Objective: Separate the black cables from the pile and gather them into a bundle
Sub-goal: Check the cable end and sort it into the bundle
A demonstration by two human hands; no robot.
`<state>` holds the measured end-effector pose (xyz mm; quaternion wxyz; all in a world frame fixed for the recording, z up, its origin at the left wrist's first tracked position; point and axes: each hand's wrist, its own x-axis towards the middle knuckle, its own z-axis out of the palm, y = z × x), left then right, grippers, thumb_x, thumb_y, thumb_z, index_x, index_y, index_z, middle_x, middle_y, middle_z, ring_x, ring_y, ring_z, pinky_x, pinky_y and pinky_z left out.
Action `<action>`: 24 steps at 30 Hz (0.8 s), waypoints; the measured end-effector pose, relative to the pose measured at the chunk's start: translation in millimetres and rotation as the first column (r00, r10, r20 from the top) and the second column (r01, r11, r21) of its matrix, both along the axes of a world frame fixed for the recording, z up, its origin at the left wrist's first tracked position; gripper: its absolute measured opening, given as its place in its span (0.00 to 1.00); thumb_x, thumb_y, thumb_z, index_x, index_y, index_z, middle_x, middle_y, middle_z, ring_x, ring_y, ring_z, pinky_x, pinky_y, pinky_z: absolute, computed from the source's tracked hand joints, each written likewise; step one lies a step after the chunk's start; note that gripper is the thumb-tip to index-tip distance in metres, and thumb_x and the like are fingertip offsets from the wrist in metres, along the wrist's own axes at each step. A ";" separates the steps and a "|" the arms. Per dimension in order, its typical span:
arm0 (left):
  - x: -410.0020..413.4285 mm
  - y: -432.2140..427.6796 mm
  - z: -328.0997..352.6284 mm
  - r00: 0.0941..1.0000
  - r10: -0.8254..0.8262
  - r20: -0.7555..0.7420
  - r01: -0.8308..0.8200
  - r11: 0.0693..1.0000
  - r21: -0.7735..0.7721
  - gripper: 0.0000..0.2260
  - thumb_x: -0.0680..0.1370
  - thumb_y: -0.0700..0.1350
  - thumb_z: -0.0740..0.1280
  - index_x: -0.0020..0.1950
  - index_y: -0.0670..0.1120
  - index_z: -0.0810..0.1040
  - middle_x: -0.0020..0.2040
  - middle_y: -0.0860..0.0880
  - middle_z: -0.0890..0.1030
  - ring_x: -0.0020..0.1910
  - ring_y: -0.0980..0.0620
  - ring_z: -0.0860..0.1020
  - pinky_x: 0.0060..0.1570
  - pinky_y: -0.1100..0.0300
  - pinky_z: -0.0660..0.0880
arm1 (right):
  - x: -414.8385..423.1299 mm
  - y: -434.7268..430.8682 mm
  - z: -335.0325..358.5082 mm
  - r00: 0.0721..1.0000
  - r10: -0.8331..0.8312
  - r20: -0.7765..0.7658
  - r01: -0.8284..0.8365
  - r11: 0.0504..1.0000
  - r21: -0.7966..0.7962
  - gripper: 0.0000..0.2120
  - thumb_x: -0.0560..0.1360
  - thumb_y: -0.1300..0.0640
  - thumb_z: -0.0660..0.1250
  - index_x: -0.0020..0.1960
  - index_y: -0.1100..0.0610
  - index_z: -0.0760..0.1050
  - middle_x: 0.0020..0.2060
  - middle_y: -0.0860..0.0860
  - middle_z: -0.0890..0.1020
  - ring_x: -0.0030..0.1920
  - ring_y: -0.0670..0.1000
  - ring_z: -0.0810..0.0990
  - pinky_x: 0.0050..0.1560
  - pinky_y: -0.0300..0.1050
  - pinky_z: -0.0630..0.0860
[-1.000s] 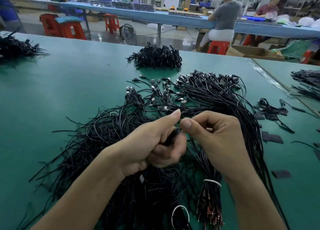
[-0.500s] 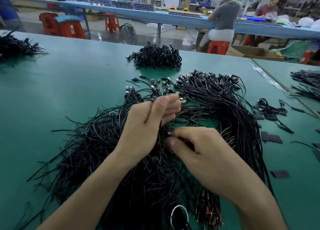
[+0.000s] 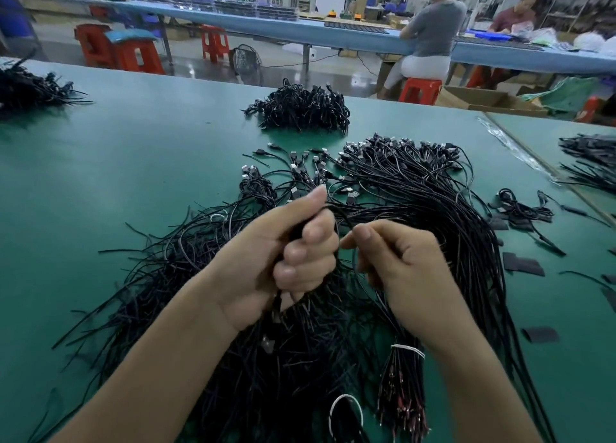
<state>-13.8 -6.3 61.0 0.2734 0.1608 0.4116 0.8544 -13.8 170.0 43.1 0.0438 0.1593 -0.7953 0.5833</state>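
A big loose pile of thin black cables point(image 3: 416, 202) with USB plugs at the far ends spreads over the green table point(image 3: 133, 162). Above the pile's middle, my left hand point(image 3: 283, 252) grips a bunch of black cables in its fist, thumb up. Just to the right of it, my right hand point(image 3: 396, 259) pinches a single black cable between thumb and forefinger. A tied bundle point(image 3: 405, 386) with a white band and reddish wire ends lies under my right wrist.
A finished heap of black cables point(image 3: 300, 109) sits further back, more heaps at far left point(image 3: 30, 89) and right point(image 3: 590, 162). Black tape pieces point(image 3: 523, 264) and a small cable coil point(image 3: 520, 206) lie to the right. People sit at a blue bench behind.
My left hand has drawn back from the plug ends and closed into a fist round a bunch of cables. My right hand has lifted off the pile, pinching one cable.
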 end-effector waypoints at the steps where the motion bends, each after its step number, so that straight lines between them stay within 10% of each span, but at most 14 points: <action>1: -0.7 1.6 0.0 0.999 0.022 0.024 -0.024 0.998 0.065 0.19 0.80 0.52 0.60 0.33 0.46 0.78 0.24 0.55 0.72 0.20 0.62 0.70 0.20 0.71 0.67 | 0.3 -2.8 -1.8 0.999 0.038 0.014 -0.039 0.998 0.048 0.14 0.78 0.44 0.62 0.42 0.50 0.81 0.28 0.47 0.77 0.27 0.47 0.71 0.27 0.45 0.67; 6: -3.6 17.0 -9.4 0.938 0.347 0.017 -0.348 0.936 0.051 0.19 0.77 0.51 0.61 0.47 0.40 0.87 0.44 0.42 0.86 0.39 0.51 0.85 0.35 0.67 0.80 | 3.4 -10.0 -3.5 0.991 0.110 0.073 -0.127 0.941 0.315 0.19 0.82 0.54 0.62 0.33 0.41 0.74 0.23 0.44 0.71 0.23 0.43 0.64 0.23 0.37 0.61; 10: -2.2 27.7 -20.9 0.908 0.413 -0.074 -0.413 0.910 0.015 0.19 0.79 0.49 0.59 0.59 0.36 0.80 0.55 0.37 0.84 0.54 0.43 0.84 0.50 0.60 0.81 | 5.0 -6.6 -4.0 0.987 0.062 0.149 -0.127 0.869 0.479 0.20 0.80 0.54 0.64 0.30 0.51 0.69 0.22 0.45 0.72 0.22 0.45 0.67 0.24 0.38 0.65; 24: -5.7 36.2 -41.1 0.606 0.571 -0.554 -0.764 0.612 -0.203 0.17 0.80 0.51 0.59 0.57 0.42 0.81 0.49 0.46 0.86 0.51 0.51 0.85 0.50 0.58 0.82 | 7.1 -3.6 3.6 0.982 0.088 0.166 -0.160 0.853 0.496 0.13 0.80 0.52 0.64 0.38 0.54 0.76 0.23 0.48 0.71 0.21 0.45 0.64 0.22 0.39 0.63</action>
